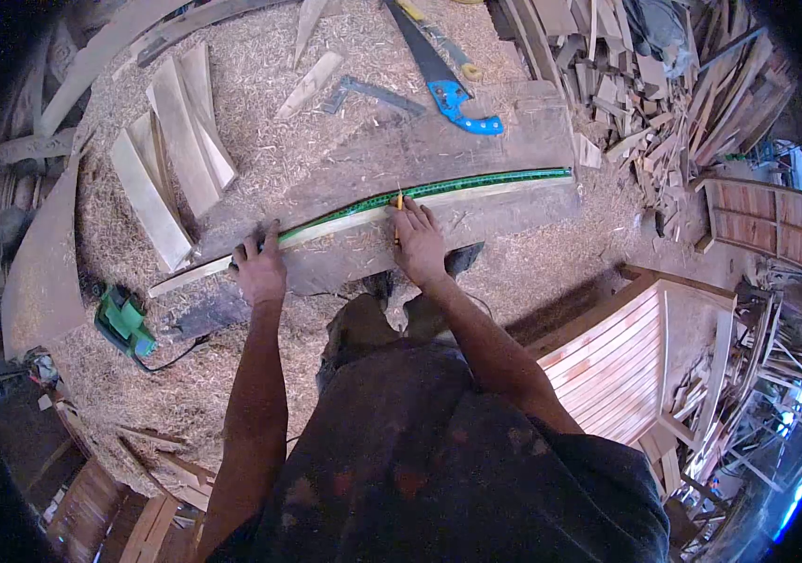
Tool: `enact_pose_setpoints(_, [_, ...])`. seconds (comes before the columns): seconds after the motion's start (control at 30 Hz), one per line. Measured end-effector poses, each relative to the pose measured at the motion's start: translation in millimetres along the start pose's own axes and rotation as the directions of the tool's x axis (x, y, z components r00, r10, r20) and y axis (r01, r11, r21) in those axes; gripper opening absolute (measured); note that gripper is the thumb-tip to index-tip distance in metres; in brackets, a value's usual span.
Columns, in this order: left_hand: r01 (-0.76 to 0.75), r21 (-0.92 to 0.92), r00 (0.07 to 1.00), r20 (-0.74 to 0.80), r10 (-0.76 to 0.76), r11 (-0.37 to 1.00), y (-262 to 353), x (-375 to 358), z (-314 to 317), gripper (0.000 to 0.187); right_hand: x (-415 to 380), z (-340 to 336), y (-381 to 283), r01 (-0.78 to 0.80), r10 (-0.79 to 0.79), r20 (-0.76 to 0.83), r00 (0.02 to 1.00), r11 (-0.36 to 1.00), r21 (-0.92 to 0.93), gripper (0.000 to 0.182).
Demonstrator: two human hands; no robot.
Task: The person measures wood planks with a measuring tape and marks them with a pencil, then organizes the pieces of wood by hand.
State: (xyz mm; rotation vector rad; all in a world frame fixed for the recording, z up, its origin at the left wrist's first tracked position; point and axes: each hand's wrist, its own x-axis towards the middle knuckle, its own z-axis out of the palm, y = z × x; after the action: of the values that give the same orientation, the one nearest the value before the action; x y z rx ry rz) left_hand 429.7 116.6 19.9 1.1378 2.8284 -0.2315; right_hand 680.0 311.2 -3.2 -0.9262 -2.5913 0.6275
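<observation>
A long, narrow wooden strip (504,192) lies across the plank bench in front of me. Along its far edge runs a green measuring tape (476,182) with dark markings. My left hand (261,272) grips the strip toward its left end, fingers curled over it and thumb by the tape's end. Something dark shows beside those fingers, too small to make out. My right hand (419,246) rests near the strip's middle, closed around a yellow-orange pencil (399,203) whose point is at the tape.
Beyond the strip lie a blue-handled handsaw (453,100), a metal square (378,94) and several cut boards (185,141) on shavings. A green power tool (123,321) sits at left. Slatted wooden panels (607,366) stand at right, with scrap wood (635,84) piled behind.
</observation>
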Motion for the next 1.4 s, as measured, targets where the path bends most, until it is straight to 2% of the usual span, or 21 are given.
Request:
enact_pose_setpoints(0.07, [-0.004,-0.018,1.0,-0.031,0.003,1.0,-0.5,-1.0,2.3,0.062,0.8,-1.6,-1.5,0.003,-0.002,-0.011,1.0,0.999,0.039,0.054])
enact_pose_setpoints(0.17, [-0.033,-0.001,0.992,-0.119,0.033,0.999,-1.9,-2.8,5.2,0.06,0.6,-2.8,-6.1,0.0,0.012,-0.096,0.995,0.993,0.121,0.044])
enact_pose_setpoints(0.27, [-0.023,-0.031,0.994,-0.107,0.02,0.999,-2.4,-3.5,6.3,0.059,1.0,-12.4,-14.8,0.005,0.018,-0.141,0.99,0.987,0.161,0.034])
enact_pose_setpoints(0.47, [-0.023,-0.009,0.992,-0.12,0.022,1.0,-2.7,-2.6,9.2,0.059,-9.0,-24.0,-27.2,-0.11,0.112,0.002,0.994,0.974,0.196,0.03])
enact_pose_setpoints(0.57, [-0.015,-0.015,0.996,-0.083,0.013,1.0,-5.9,-1.2,14.3,0.061,-10.4,-10.7,-29.8,-0.156,0.185,-0.073,0.98,0.943,0.293,0.028])
enact_pose_setpoints(0.67, [-0.035,0.002,0.99,-0.137,0.034,0.999,-4.3,-3.7,11.0,0.063,-8.6,-3.0,-26.2,0.01,0.023,-0.136,0.99,0.972,0.236,0.034])
enact_pose_setpoints(0.77, [-0.037,-0.03,0.993,-0.113,0.034,0.999,-6.5,-4.3,13.5,0.064,-8.3,2.6,-29.7,-0.011,0.015,-0.023,1.0,0.982,0.187,0.037])
enact_pose_setpoints(0.97, [-0.026,-0.034,0.995,-0.098,0.023,0.999,-5.1,-2.1,9.6,0.059,-3.7,8.6,-34.6,0.076,-0.07,-0.05,0.996,0.989,0.123,0.037])
enact_pose_setpoints(1.27, [-0.04,-0.111,0.98,0.189,0.061,0.993,-10.4,21.9,-28.2,0.046,-11.5,9.8,-27.8,0.05,-0.052,0.011,0.999,0.986,0.159,0.037])
enact_pose_setpoints(1.37, [0.009,-0.052,0.943,0.332,0.009,0.999,-5.6,29.2,-39.4,0.045,-14.0,15.2,-23.3,0.034,-0.04,0.039,0.998,0.989,0.143,0.037])
enact_pose_setpoints(1.4, [0.011,-0.052,0.942,0.336,0.007,0.999,-4.4,28.6,-41.6,0.045,-14.4,14.9,-22.8,0.049,-0.053,0.031,0.998,0.988,0.143,0.037])
